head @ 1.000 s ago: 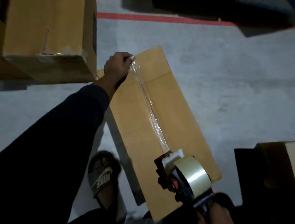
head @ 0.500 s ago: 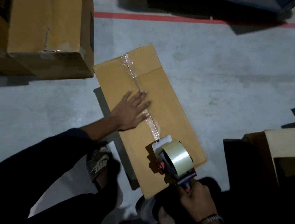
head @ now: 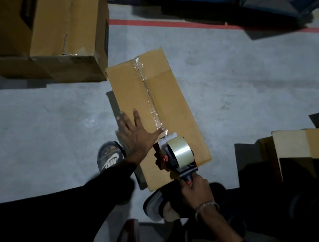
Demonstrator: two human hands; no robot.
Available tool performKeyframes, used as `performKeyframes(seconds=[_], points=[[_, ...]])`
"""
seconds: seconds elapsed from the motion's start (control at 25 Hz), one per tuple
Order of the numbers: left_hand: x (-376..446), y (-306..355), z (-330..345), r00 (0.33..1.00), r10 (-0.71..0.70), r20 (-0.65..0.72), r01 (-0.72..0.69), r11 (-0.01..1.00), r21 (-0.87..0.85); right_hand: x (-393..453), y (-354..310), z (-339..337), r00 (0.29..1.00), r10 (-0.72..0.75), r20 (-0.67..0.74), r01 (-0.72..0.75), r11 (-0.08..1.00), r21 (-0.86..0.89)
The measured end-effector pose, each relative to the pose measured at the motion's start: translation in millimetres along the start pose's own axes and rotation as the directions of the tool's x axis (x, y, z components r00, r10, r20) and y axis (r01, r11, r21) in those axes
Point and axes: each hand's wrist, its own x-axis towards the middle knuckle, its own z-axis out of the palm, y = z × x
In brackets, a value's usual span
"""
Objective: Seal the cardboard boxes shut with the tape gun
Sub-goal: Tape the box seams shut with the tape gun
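Now, left hand [head: 137,136] flat on closed cardboard box [head: 172,100], right hand [head: 195,189] gripping tape gun [head: 173,155]

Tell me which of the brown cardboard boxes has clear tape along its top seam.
The flat brown cardboard box in the middle of the floor, under the left hand. Only it carries the clear tape strip.

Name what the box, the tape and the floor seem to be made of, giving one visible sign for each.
Box: cardboard, matt brown, with folded flaps meeting at a seam.
Tape: likely thin clear plastic film; it is glossy and wrinkled, and the brown shows through.
Floor: probably concrete, dull grey, mottled and scuffed, with a painted red line.
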Motion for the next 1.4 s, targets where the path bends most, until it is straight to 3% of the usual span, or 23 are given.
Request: performKeyframes(seconds=[0.08,0.2,0.6,1.0,1.28,1.4], points=[[-3.6,-1.2,-0.6,0.992,-0.122,0.006,0.122,0.982,-0.144,1.4,-2.0,0.1,1.0,0.012,0.011,-0.012,1.0,0.012],[-6.3,-2.8,-7.9,0.991,-0.129,0.039,0.135,0.957,-0.255,4.6,-0.5,-0.2,0.999,0.018,0.036,-0.019,1.0,0.019],[-4.8,-1.9,-7.6,0.993,-0.113,-0.026,0.105,0.975,-0.193,-9.2,2.7,3.6,0.998,0.055,0.039,-0.049,0.989,-0.14],[-8.5,2.4,-18.0,0.994,-0.108,0.017,0.109,0.983,-0.151,-49.6,14.1,-17.2,0.986,0.148,0.073,-0.119,0.944,-0.308],[-8.8,0.8,-13.0,0.994,-0.107,-0.003,0.106,0.982,-0.157,-69.2,47.1,-25.2,0.94,0.325,0.101,-0.277,0.903,-0.328],[-10.9,1.1,-16.6,0.994,-0.111,0.007,0.11,0.968,-0.227,-62.5,56.8,-26.3,0.949,0.285,0.136,-0.237,0.927,-0.291]])
